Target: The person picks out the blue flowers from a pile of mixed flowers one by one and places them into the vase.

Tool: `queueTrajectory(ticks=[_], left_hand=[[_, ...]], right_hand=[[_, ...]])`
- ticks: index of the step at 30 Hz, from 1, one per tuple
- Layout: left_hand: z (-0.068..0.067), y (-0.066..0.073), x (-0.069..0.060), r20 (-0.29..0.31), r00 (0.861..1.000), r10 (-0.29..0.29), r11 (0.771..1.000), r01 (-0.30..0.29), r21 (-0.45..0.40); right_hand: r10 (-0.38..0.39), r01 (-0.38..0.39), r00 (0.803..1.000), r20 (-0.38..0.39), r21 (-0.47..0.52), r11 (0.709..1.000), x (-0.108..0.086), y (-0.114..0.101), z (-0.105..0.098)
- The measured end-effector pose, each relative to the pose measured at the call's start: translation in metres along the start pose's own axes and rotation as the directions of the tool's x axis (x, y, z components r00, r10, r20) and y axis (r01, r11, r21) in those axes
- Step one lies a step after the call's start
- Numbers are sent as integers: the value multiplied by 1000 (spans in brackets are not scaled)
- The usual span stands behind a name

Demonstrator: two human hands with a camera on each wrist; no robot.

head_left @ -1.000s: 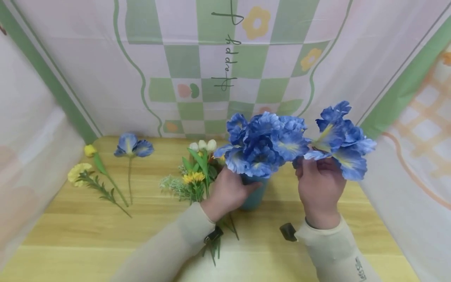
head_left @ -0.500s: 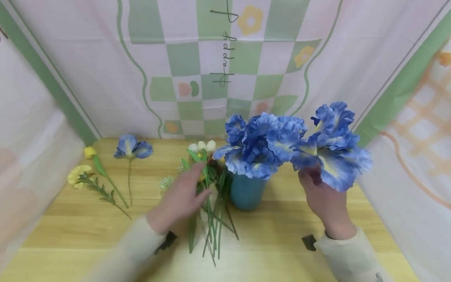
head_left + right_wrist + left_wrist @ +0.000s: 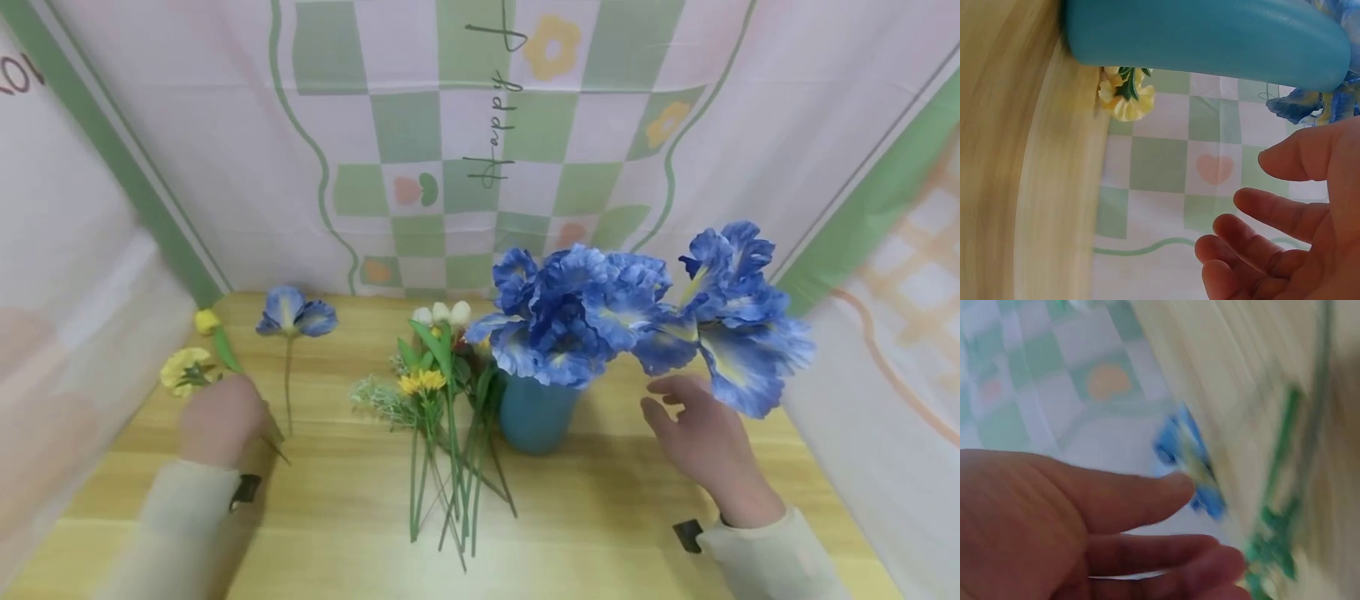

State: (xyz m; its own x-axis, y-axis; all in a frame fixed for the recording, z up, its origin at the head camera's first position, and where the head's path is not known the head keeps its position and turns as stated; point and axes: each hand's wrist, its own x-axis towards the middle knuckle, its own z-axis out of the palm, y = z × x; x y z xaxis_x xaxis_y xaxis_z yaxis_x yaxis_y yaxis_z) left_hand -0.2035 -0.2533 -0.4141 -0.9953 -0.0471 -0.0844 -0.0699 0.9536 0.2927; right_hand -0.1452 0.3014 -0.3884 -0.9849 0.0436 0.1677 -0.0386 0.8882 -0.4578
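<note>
My left hand [image 3: 225, 421] hovers over the stems of a yellow carnation-like flower [image 3: 182, 371] and a yellow tulip [image 3: 206, 322] at the table's left. In the left wrist view its thumb and fingers stand apart, holding nothing. A single blue flower [image 3: 285, 312] with a thin stem lies just right of that hand. My right hand [image 3: 705, 446], fingers loosely bent with nothing in them, is beneath blue blooms [image 3: 750, 325] leaning out to the right. These and more blue blooms [image 3: 562, 317] stand in a blue vase [image 3: 536, 412]; their stems are hidden inside it.
A loose pile of stems [image 3: 453, 450] lies left of the vase, with white tulips [image 3: 442, 313], a small yellow flower [image 3: 422, 382] and pale green sprigs [image 3: 382, 400]. Behind the wooden table [image 3: 585, 533] hangs a checked cloth [image 3: 480, 125]; cloth walls also flank both sides.
My left hand has left the vase and swung across the pile to the far-left flowers. My right hand has let go of the right-hand blue blooms and dropped slightly below them.
</note>
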Motion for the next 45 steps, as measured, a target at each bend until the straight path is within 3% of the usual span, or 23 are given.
queueTrajectory(ticks=[4,9,12,19,27,30,34,37,40,42,43,45], left_hand=[[2,-27,5,72,996,-46,999,47,-11],[4,-42,10,160,986,-38,999,41,-13],[3,-45,13,171,985,-37,999,41,-19],[2,-53,14,172,979,-110,991,120,-51],[2,-62,15,118,985,-123,987,134,-92],[0,-58,13,75,993,-89,991,95,-90],[-5,-43,8,-30,996,-78,989,74,-127],[-10,-26,5,-141,988,-70,986,47,-158],[-16,-8,3,-181,983,-36,977,-3,-212],[-20,6,3,-138,990,-21,937,-29,-348],[-21,12,2,-100,995,-21,899,-25,-437],[-23,24,1,-34,999,-13,785,-11,-619]], right_hand=[[0,0,1000,3,6,1000,-1,4,1],[1,-1,1000,-2,18,1000,-2,8,2],[-1,1,1000,-15,19,1000,-3,10,2],[-11,12,1000,-22,31,999,-3,12,4],[-10,10,1000,-5,64,998,-3,15,8],[-7,7,1000,-2,66,998,-4,16,9],[-6,6,1000,1,62,998,-4,17,10],[-5,5,1000,7,64,998,-4,17,10],[-2,1,1000,15,69,998,-4,16,10],[-1,-1,1000,28,70,998,-5,16,11],[0,-2,999,32,68,998,-5,16,12],[-2,0,999,40,67,998,-5,16,13]])
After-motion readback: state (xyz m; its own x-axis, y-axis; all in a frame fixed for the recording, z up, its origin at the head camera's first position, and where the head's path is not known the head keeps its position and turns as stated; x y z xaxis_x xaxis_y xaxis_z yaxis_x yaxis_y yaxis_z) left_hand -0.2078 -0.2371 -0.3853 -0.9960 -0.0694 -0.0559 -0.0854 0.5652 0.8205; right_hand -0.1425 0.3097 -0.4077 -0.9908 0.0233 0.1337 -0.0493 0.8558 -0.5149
